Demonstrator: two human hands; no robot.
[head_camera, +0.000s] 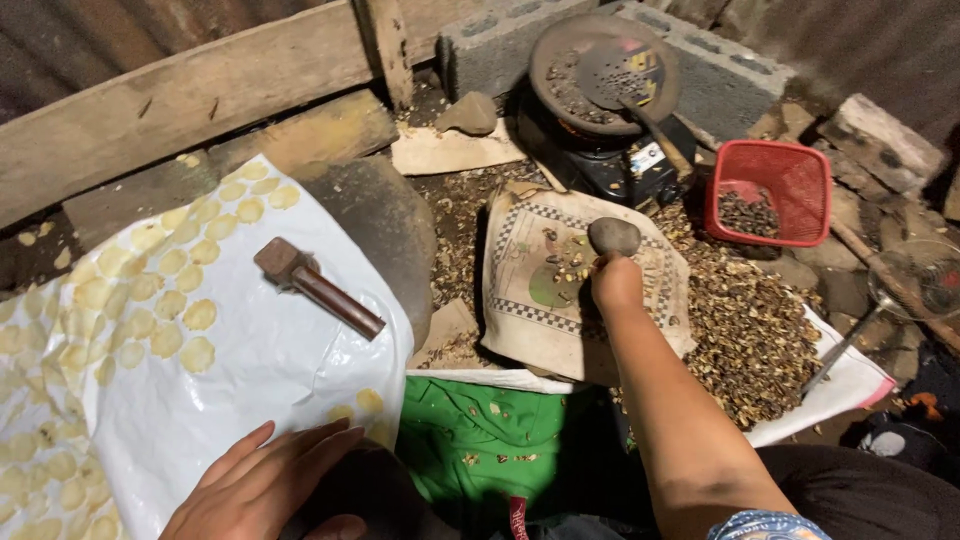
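My right hand (617, 280) reaches forward and grips a rounded grey stone (614, 235) over a worn checkered board (540, 290) strewn with cracked seeds and shell bits. My left hand (262, 482) rests open, fingers spread, on my knee by the edge of a white plastic sheet (270, 360). On that sheet lie several flat, pale yellow discs (180, 290) in rows, and a rusty metal hammer (315, 285) with a brown handle.
A pile of seeds and shells (745, 330) spreads right of the board. Behind stand a red basket (770, 190), a small stove bearing a dark pan (603, 75) and spatula, and grey concrete blocks. A wire strainer (915, 285) lies far right. Green cloth (470, 440) covers my lap.
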